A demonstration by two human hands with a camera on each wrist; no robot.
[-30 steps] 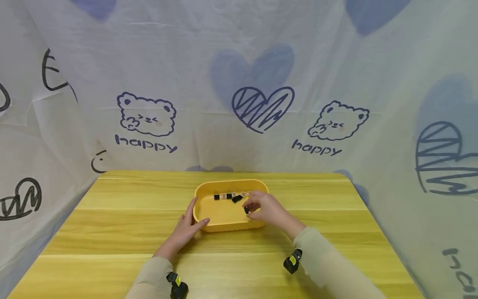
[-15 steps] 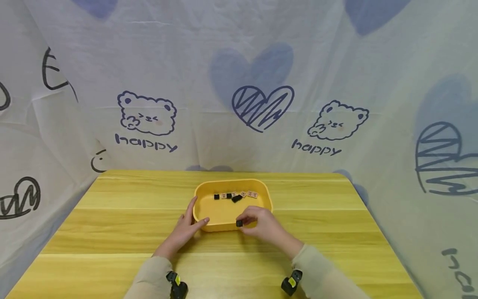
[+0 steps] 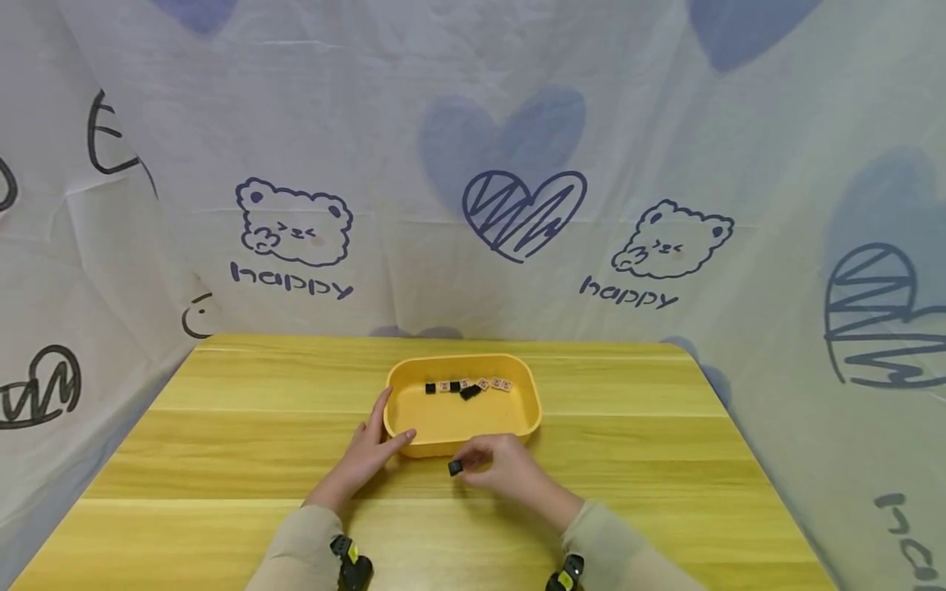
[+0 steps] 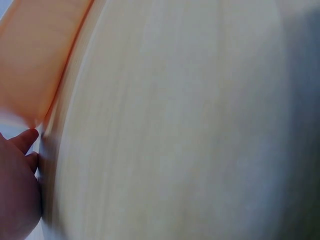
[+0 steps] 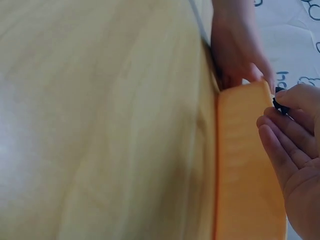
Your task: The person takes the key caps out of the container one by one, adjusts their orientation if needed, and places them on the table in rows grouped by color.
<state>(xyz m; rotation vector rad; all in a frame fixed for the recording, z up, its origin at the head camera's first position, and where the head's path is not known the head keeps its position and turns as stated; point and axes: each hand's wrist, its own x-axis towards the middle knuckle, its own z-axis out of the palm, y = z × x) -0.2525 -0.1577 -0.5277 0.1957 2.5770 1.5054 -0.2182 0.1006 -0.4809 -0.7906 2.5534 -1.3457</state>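
A shallow yellow plastic tray (image 3: 443, 448) sits on the table in the head view. My left hand (image 3: 365, 454) holds its near left corner, thumb over the rim and fingers along the outer left wall. With thumb and fingertips, my right hand (image 3: 502, 468) pinches a small black block (image 3: 455, 468) just in front of the tray's near wall, above the table. In the right wrist view the black block (image 5: 281, 101) shows between the thumb and fingers. Along the tray's far side lie several small pale tiles (image 3: 501, 384) with reddish marks and several black blocks (image 3: 470, 392).
The tray stands on a wood-grain table (image 3: 628, 460). Behind and beside the table hangs a pale cloth (image 3: 414, 271) with hearts, bears and writing. Each forearm wears a black wrist camera, such as the left camera (image 3: 353, 566).
My right hand has come out of the tray, over its near rim and toward me, carrying the black block. My left hand has stayed at the tray's corner.
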